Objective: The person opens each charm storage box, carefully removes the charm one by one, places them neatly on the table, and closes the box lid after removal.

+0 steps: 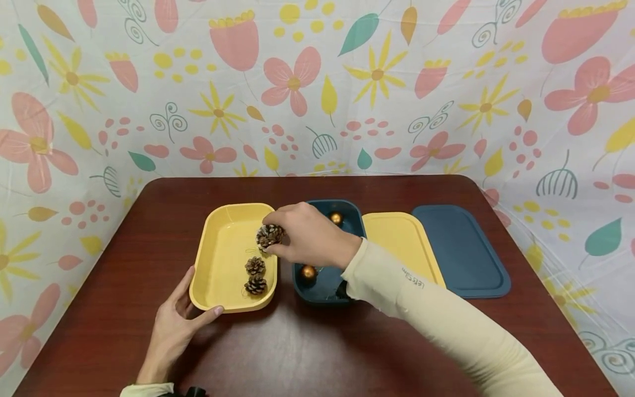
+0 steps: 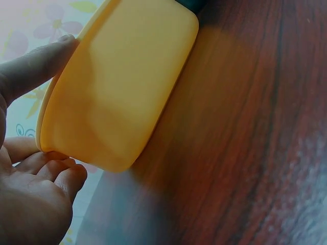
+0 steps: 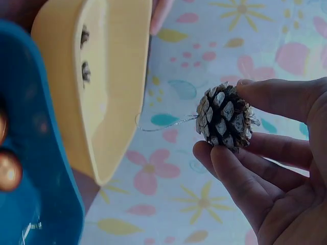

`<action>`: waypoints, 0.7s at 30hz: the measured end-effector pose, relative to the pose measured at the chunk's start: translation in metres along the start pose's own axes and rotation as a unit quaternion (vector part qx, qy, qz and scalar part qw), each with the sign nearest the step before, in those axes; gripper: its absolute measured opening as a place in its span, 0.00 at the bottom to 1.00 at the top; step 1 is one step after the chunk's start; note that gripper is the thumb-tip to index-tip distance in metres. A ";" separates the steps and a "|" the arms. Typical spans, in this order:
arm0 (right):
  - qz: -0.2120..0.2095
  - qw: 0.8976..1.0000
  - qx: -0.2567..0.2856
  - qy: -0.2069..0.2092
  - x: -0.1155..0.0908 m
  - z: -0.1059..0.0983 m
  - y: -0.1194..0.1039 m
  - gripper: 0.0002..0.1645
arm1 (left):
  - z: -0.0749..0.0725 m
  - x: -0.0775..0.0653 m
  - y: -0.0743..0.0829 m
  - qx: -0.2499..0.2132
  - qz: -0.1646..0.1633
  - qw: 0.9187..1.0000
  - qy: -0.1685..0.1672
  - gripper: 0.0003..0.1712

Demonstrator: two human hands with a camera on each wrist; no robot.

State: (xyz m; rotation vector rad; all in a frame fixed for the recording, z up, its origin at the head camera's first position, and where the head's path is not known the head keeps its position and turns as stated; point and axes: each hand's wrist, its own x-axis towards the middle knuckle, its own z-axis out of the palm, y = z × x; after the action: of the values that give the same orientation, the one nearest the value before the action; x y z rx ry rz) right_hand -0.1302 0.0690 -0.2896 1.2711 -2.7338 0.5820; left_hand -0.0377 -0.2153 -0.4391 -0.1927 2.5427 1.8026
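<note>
My right hand (image 1: 310, 234) pinches a pine cone (image 1: 269, 237) between thumb and fingertips, over the right side of a yellow container (image 1: 210, 248). A thin silvery loop of string trails from this pine cone (image 3: 225, 117) in the right wrist view. Two smaller pine cones (image 1: 255, 275) lie inside the yellow container along its right wall. My left hand (image 1: 173, 322) holds the container's near left corner, its thumb and fingers set on two sides of the corner.
A dark blue container (image 1: 322, 298) stands just right of the yellow one, partly hidden under my right arm. Shiny copper-coloured balls (image 1: 308, 273) lie in it. Farther right lie a yellow lid (image 1: 404, 237) and a blue lid (image 1: 463, 248). Flowered cloth (image 1: 317, 82) hangs behind the table.
</note>
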 end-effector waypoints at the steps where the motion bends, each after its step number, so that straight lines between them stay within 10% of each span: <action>1: 0.001 1.000 0.004 0.004 -0.002 -0.003 0.003 0.24 | 0.000 0.000 0.000 -0.004 0.000 1.000 0.000 0.60; 21: 0.042 0.993 0.107 -0.008 -0.038 -0.038 0.061 0.26 | 0.001 -0.002 -0.001 -0.003 -0.005 1.000 0.004 0.60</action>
State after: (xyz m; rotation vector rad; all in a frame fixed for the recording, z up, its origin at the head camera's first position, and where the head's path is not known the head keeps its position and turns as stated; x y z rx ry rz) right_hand -0.1544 0.1459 -0.2819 1.2080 -2.8126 0.8989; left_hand -0.0355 -0.2145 -0.4406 -0.2122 2.5375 1.8085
